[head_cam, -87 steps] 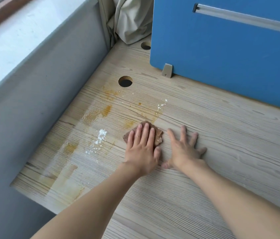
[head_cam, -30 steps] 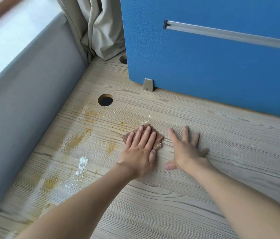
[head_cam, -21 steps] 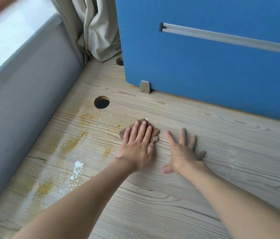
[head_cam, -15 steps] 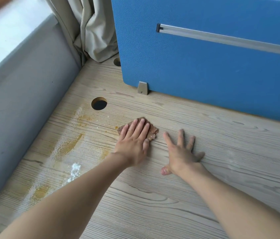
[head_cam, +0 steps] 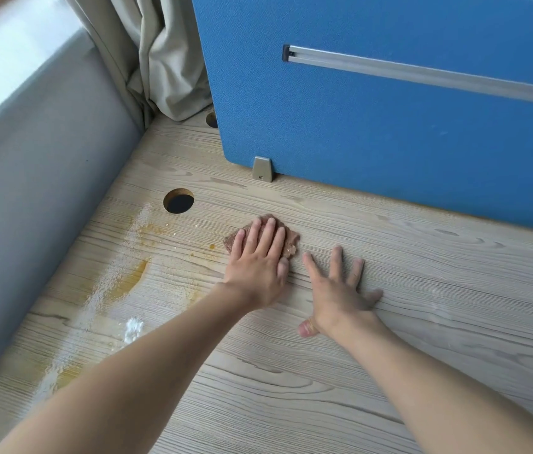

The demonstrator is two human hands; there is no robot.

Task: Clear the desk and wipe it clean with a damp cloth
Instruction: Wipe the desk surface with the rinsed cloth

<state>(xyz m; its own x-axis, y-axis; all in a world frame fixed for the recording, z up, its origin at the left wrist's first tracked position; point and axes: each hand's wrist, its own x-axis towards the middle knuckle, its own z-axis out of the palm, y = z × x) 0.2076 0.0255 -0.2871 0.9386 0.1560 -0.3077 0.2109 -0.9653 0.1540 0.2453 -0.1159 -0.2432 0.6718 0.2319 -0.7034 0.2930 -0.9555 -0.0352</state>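
A small brown cloth point(head_cam: 291, 236) lies flat on the pale wood-grain desk point(head_cam: 422, 290). My left hand point(head_cam: 258, 263) presses on it with straight fingers and covers most of it. To its right my right hand point(head_cam: 337, 293) rests flat on the bare desk, fingers spread. Yellow-brown stains point(head_cam: 131, 276) and white powder point(head_cam: 134, 329) mark the desk to the left of the cloth.
A blue partition point(head_cam: 389, 109) with a metal rail point(head_cam: 422, 73) stands along the desk's far side on a small metal foot point(head_cam: 262, 169). A round cable hole point(head_cam: 178, 200) lies left of the cloth. A grey wall point(head_cam: 29, 191) and a beige curtain point(head_cam: 160, 60) bound the left.
My left hand has pushed the cloth away from me, toward the partition, over the stained patch. My right hand has stayed flat beside it.
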